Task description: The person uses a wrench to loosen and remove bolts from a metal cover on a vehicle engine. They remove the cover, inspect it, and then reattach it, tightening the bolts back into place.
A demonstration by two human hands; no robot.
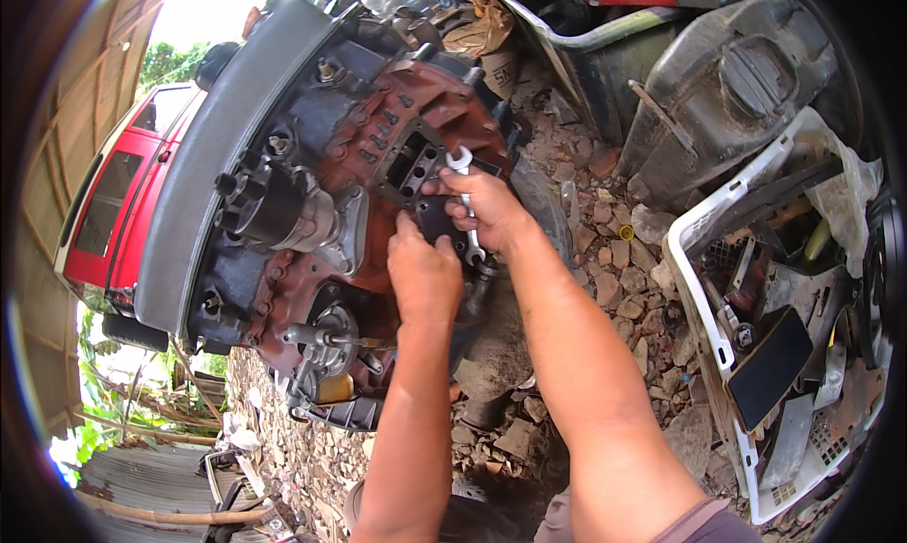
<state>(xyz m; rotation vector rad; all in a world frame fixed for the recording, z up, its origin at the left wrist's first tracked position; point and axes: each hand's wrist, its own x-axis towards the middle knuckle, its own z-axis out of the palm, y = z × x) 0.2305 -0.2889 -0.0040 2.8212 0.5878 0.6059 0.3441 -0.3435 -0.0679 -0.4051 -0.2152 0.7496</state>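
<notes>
My right hand (482, 208) grips a silver double-open-end wrench (473, 241) upright, its upper jaw beside an opening (414, 161) in a reddish-brown engine block (364, 118). My left hand (423, 269) holds a small black plate (439, 217) just below that opening, thumb and fingers against it, partly hidden. Left of my hands, a black cylindrical fitting (265, 212) sits on a silver bracket (345, 231) on the engine, above a metal assembly (326, 354) with a shaft and a yellowish part.
A dark padded bar (217, 127) runs along the engine, with a red vehicle (106, 203) beyond. Rubble ground (614, 279) lies to the right, with black tanks (709, 99) and a white crate (727, 354) holding metal parts and a phone (767, 365). Corrugated sheet (151, 477) lies lower left.
</notes>
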